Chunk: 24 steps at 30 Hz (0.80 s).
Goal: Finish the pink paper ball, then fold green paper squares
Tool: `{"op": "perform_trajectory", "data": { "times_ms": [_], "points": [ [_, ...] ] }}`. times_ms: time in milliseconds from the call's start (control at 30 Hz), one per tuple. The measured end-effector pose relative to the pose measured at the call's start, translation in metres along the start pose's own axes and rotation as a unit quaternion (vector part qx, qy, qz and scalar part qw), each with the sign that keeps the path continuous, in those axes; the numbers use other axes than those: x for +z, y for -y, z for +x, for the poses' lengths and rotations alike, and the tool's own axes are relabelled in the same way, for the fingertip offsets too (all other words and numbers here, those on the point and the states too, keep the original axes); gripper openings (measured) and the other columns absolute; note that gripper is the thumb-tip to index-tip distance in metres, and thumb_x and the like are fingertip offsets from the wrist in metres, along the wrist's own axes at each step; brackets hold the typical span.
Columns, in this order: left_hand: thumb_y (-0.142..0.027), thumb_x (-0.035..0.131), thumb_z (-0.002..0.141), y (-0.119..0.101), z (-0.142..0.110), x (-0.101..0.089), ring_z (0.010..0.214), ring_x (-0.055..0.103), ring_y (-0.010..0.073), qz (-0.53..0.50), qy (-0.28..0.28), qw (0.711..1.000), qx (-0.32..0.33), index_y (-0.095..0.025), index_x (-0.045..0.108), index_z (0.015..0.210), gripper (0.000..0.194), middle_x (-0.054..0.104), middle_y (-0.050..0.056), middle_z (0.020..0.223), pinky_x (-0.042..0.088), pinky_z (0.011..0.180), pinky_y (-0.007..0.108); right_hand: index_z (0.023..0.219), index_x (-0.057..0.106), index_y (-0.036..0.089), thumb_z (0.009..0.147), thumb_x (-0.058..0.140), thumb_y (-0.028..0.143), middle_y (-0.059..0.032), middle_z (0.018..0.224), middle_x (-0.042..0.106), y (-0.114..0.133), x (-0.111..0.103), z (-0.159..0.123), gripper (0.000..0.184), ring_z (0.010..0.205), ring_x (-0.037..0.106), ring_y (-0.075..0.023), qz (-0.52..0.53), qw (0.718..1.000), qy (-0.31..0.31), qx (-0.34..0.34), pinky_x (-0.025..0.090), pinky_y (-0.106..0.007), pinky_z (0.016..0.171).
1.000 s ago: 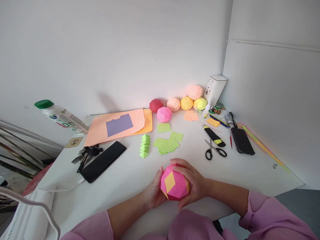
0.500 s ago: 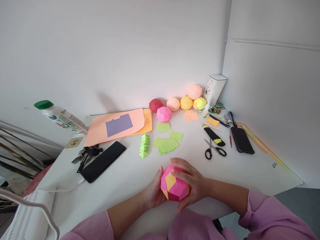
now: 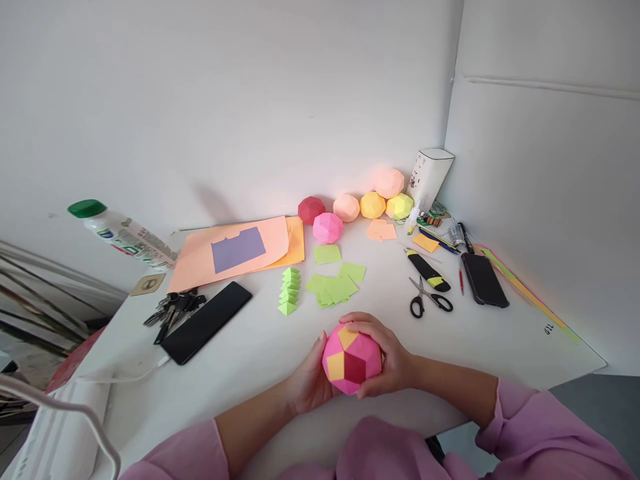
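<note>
A faceted paper ball [image 3: 353, 360] in pink, yellow and dark red is held between both hands near the table's front edge. My left hand [image 3: 311, 380] cups its left side, thumb up along the edge. Round the right side and top curls my right hand [image 3: 387, 357], fingers over the top and thumb low in front. Beyond the ball lie loose green paper squares [image 3: 333, 290] and a single green stack [image 3: 327, 254]. Left of them stands a row of folded green paper pieces [image 3: 289, 292].
Finished paper balls [image 3: 373, 205] sit along the wall. Scissors [image 3: 429, 298], a utility knife [image 3: 428, 271] and a phone [image 3: 484, 280] lie at right. At left are keys [image 3: 175, 310], a black slab-shaped device [image 3: 207, 323], large orange sheets [image 3: 275, 243] and a leaning bottle [image 3: 130, 237].
The paper ball has been turned in my hands, bringing a dark red facet and another yellow one to the front. My right hand's fingers have shifted slightly over it.
</note>
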<state>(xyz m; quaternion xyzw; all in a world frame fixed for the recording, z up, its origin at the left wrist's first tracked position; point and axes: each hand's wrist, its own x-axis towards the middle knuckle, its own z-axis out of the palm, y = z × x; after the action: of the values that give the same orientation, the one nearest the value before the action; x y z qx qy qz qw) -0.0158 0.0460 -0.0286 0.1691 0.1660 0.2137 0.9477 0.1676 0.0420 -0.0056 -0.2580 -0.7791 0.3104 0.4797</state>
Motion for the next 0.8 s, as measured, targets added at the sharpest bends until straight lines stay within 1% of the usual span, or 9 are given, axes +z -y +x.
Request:
{"op": "perform_trajectory", "data": {
  "times_ms": [67, 167, 267, 367, 433, 533, 667, 733, 800],
  "points": [
    [-0.073, 0.038, 0.079, -0.002, 0.001, 0.001, 0.106, 0.058, 0.0283, -0.004, -0.012, 1.0, -0.008, -0.015, 0.057, 0.116, 0.072, 0.064, 0.013, 0.107, 0.039, 0.093, 0.04, 0.133, 0.039, 0.024, 0.062, 0.078, 0.053, -0.016, 0.132, 0.043, -0.003, 0.0, -0.001, 0.086, 0.125, 0.043, -0.0303, 0.02, 0.999, 0.0, 0.042, 0.04, -0.047, 0.102],
    [-0.075, 0.031, 0.08, -0.006, 0.001, 0.007, 0.097, 0.061, 0.0266, -0.006, -0.015, 1.0, -0.021, -0.015, 0.056, 0.118, 0.075, 0.063, 0.014, 0.107, 0.043, 0.087, 0.041, 0.132, 0.04, 0.023, 0.061, 0.079, 0.051, -0.0153, 0.135, 0.041, -0.003, -0.002, -0.001, 0.086, 0.128, 0.04, -0.0311, 0.038, 0.996, 0.006, 0.081, 0.036, -0.047, 0.105],
    [-0.074, 0.027, 0.081, -0.009, 0.0, 0.013, 0.096, 0.061, 0.0258, -0.004, -0.014, 0.999, -0.037, -0.013, 0.056, 0.119, 0.077, 0.062, 0.015, 0.111, 0.045, 0.085, 0.044, 0.13, 0.043, 0.022, 0.068, 0.073, 0.053, -0.014, 0.129, 0.047, 0.001, -0.003, 0.002, 0.076, 0.118, 0.049, -0.028, 0.081, 0.989, 0.011, 0.126, 0.042, -0.043, 0.099],
    [-0.073, 0.032, 0.081, -0.009, 0.0, 0.015, 0.094, 0.061, 0.0245, 0.0, -0.021, 0.999, -0.03, -0.013, 0.057, 0.118, 0.074, 0.061, 0.015, 0.112, 0.046, 0.083, 0.041, 0.127, 0.046, 0.02, 0.071, 0.07, 0.055, -0.0137, 0.124, 0.05, 0.003, -0.004, 0.004, 0.07, 0.111, 0.053, -0.0259, 0.104, 0.982, 0.009, 0.159, 0.046, -0.04, 0.092],
    [-0.072, 0.034, 0.082, -0.008, 0.0, 0.015, 0.091, 0.061, 0.0238, 0.001, -0.025, 0.999, -0.023, -0.014, 0.057, 0.116, 0.071, 0.062, 0.014, 0.111, 0.047, 0.079, 0.039, 0.126, 0.046, 0.02, 0.071, 0.07, 0.054, -0.0138, 0.125, 0.049, 0.003, -0.004, 0.004, 0.07, 0.112, 0.052, -0.0261, 0.102, 0.982, 0.009, 0.155, 0.045, -0.04, 0.093],
    [-0.072, 0.032, 0.082, -0.007, 0.0, 0.013, 0.094, 0.061, 0.0251, -0.002, -0.028, 0.999, -0.02, -0.015, 0.057, 0.116, 0.07, 0.062, 0.013, 0.108, 0.046, 0.081, 0.041, 0.128, 0.044, 0.021, 0.069, 0.073, 0.052, -0.014, 0.129, 0.045, 0.0, -0.003, 0.002, 0.073, 0.118, 0.048, -0.0275, 0.097, 0.987, 0.013, 0.13, 0.041, -0.043, 0.099],
    [-0.073, 0.033, 0.081, -0.006, -0.002, 0.01, 0.098, 0.061, 0.0265, -0.002, -0.028, 1.0, -0.013, -0.017, 0.058, 0.116, 0.07, 0.064, 0.011, 0.103, 0.044, 0.082, 0.038, 0.134, 0.036, 0.023, 0.057, 0.081, 0.052, -0.0152, 0.136, 0.037, -0.003, -0.001, -0.001, 0.094, 0.128, 0.038, -0.0308, 0.095, 0.99, 0.03, 0.102, 0.032, -0.048, 0.107],
    [-0.073, 0.035, 0.081, -0.006, -0.002, 0.009, 0.1, 0.06, 0.0272, -0.002, -0.032, 0.999, -0.013, -0.017, 0.058, 0.114, 0.069, 0.065, 0.011, 0.102, 0.043, 0.083, 0.037, 0.137, 0.032, 0.022, 0.055, 0.082, 0.053, -0.016, 0.137, 0.037, -0.002, 0.0, -0.002, 0.101, 0.128, 0.038, -0.0306, 0.091, 0.989, 0.038, 0.114, 0.032, -0.047, 0.106],
    [-0.073, 0.035, 0.08, -0.006, -0.002, 0.008, 0.102, 0.06, 0.0282, -0.004, -0.038, 0.999, -0.014, -0.017, 0.059, 0.112, 0.069, 0.065, 0.012, 0.102, 0.042, 0.085, 0.039, 0.137, 0.032, 0.022, 0.056, 0.082, 0.05, -0.0157, 0.135, 0.038, -0.001, -0.001, -0.001, 0.099, 0.126, 0.041, -0.0293, 0.084, 0.988, 0.038, 0.124, 0.034, -0.046, 0.105]
  ]
}}
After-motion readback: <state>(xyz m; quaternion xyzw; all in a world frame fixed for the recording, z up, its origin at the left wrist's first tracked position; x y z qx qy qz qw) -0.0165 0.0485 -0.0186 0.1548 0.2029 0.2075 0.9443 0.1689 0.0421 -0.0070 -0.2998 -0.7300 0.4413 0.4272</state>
